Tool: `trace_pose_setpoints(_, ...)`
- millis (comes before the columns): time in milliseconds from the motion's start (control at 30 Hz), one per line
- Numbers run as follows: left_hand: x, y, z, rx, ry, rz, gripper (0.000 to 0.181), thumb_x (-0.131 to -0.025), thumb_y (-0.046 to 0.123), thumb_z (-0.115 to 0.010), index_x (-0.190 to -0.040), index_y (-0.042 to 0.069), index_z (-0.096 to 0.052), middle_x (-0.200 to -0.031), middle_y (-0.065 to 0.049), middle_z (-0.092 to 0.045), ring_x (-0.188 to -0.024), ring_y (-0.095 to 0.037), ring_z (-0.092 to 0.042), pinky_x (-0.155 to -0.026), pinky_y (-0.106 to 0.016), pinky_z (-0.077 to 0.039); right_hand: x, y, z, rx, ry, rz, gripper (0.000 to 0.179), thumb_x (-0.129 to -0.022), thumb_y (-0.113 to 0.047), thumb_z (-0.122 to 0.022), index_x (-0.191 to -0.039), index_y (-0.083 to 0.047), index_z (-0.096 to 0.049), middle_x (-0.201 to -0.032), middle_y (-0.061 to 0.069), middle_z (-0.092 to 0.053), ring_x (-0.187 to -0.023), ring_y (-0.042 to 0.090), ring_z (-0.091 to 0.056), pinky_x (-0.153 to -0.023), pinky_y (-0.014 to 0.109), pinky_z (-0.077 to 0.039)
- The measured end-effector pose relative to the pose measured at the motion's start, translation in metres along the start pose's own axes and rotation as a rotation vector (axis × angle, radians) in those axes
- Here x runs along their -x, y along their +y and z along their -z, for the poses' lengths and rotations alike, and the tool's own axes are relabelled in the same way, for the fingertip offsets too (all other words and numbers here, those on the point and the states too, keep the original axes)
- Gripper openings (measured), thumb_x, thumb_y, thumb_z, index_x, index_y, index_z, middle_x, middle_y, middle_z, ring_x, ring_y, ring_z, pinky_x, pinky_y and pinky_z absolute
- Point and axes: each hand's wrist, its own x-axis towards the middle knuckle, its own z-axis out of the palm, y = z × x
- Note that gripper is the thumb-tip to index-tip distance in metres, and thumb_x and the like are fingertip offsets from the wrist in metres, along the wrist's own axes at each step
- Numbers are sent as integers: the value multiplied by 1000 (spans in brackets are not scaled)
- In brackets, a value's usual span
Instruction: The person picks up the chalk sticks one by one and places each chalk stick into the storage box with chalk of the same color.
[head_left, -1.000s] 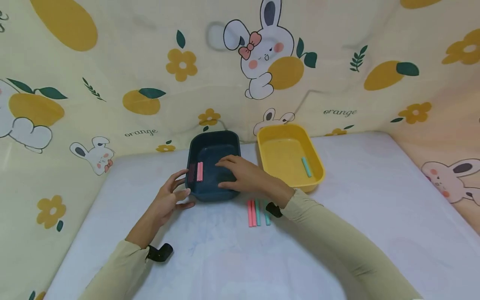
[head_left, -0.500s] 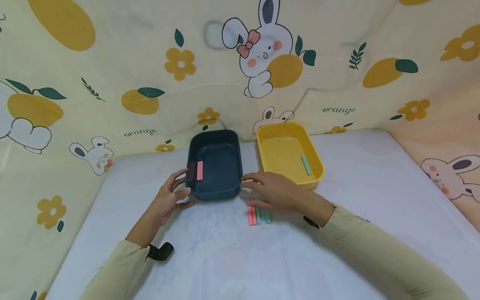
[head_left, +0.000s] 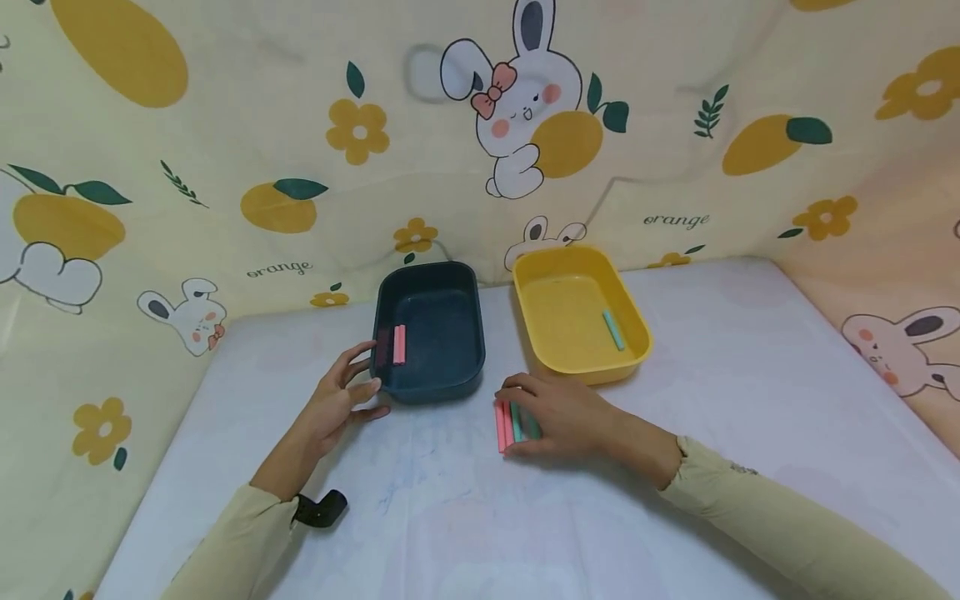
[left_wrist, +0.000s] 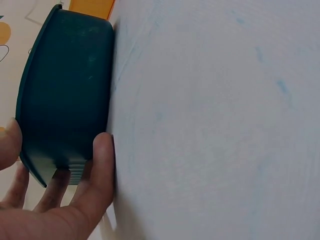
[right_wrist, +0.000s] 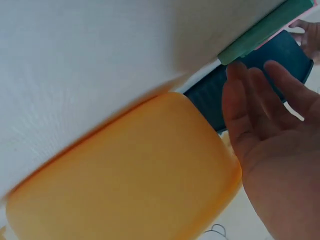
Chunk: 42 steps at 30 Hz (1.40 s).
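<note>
Though apart, both hands fingers-inward

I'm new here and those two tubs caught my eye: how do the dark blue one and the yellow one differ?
The dark blue tub is dark, while the yellow tub is bright. The dark blue tub holds two pink sticks; the yellow tub holds one green stick. The left hand touches the dark blue tub, not the yellow tub. Both are open-topped with rounded corners.
</note>
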Motion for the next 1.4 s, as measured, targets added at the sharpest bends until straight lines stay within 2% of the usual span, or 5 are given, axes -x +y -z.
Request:
trace_pose_setpoints(267, -1, -2, 1, 6, -1, 2, 70, -101, 2, -53, -156, 35, -25, -165, -10, -18, -129, -33, -43, -97, -49, -56, -2, 3, 3, -97, 44, -57, 63, -85, -62, -67, -133, -23, -60, -129, -6, -58, -117, 12, -57, -99, 34, -54)
trace_pose_setpoints(433, -3, -3, 1, 1, -4, -9, 69, -100, 2, -52, -155, 35, -26, -165, -9, -19, -130, -33, -42, -95, -48, -57, -8, 8, 5, -146, 0, -79, 63, -85, -65, -66, -134, -26, -60, -130, -8, -58, -119, 10, -55, -101, 33, -53)
trace_pose_setpoints(767, -2, -3, 0, 9, -2, -29, 69, -101, 2, -51, -156, 34, -25, -165, -10, -17, -132, -34, -40, -99, -52, -54, -12, 8, -4, -65, -58, -88, 80, -73, -75, -70, -134, -24, -58, -130, -6, -57, -118, 12, -54, -101, 33, -52)
trace_pose_setpoints(1100, 0, -4, 0, 3, -7, -32, 69, -100, 3, -53, -156, 33, -25, -165, -12, -19, -124, -30, -45, -98, -50, -55, -6, 5, -7, -56, -76, -109, 77, -74, -68, -73, -129, -17, -58, -130, -3, -57, -118, 14, -52, -103, 34, -49)
trace_pose_setpoints(1400, 0, -2, -1, 13, 7, -10, 68, -101, 3, -52, -155, 34, -26, -165, -11, -19, -132, -34, -42, -97, -50, -55, -6, 5, -4, -59, -86, -102, 72, -77, -64, -72, -131, -19, -57, -132, -6, -55, -117, 12, -50, -100, 32, -51)
